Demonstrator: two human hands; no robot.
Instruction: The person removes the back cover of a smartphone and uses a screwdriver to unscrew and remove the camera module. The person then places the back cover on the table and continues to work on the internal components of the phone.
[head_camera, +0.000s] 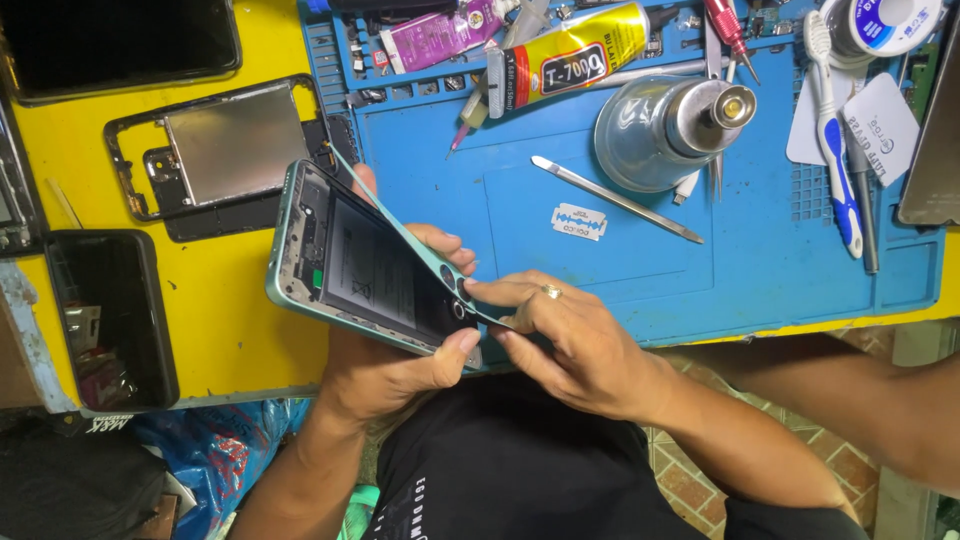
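Peeling the teal back cover off a phone
Left hand grips the body, right hand pinches the cover at 5 o'clock; prying harder could probably crack it.

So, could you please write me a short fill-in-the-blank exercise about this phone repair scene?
1. The left hand holds a teal phone whose back cover is partly ____.
2. The right hand wears a ring on one ____.
3. The razor blade lies on the ____ work mat.
4. The metal spudger lies on the mat, ____ by either hand.

Missing words: lifted; finger; blue; untouched
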